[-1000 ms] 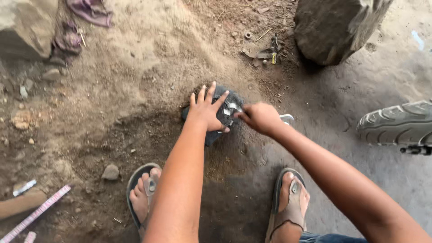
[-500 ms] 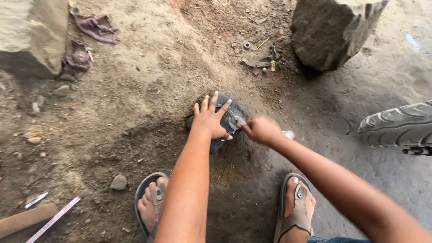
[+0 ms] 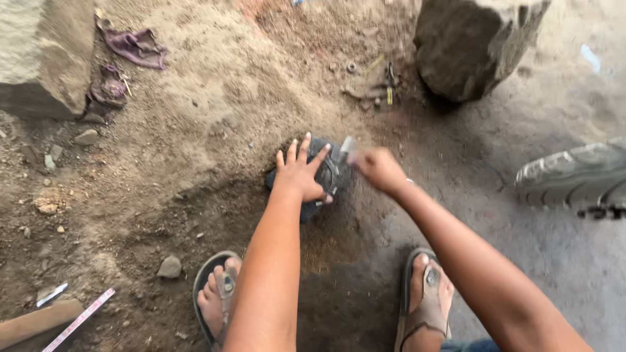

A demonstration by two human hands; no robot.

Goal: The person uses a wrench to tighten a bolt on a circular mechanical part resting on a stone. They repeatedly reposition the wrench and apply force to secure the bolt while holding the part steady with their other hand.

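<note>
A dark, rounded metal part (image 3: pixel 324 171) lies on the dirt ground in the middle of the head view. My left hand (image 3: pixel 300 172) rests flat on it with the fingers spread, pressing it down. My right hand (image 3: pixel 378 168) is just to its right, blurred, closed around a small grey metal tool (image 3: pixel 347 146) whose tip points at the part's upper right edge. Both my feet in sandals (image 3: pixel 218 296) stand below, one on each side of my arms.
A big dark stone (image 3: pixel 473 45) stands at the top right, a pale block (image 3: pixel 42 55) at the top left with purple rags (image 3: pixel 134 47) beside it. Small tools (image 3: pixel 389 85) lie near the stone. A tyre (image 3: pixel 574 176) is at the right edge. A wooden handle and tape measure (image 3: pixel 78 319) lie bottom left.
My right hand has lifted slightly up and right with the tool and is blurred. The view has drifted, so the part sits a little higher in frame. My left hand stays pressed on the part.
</note>
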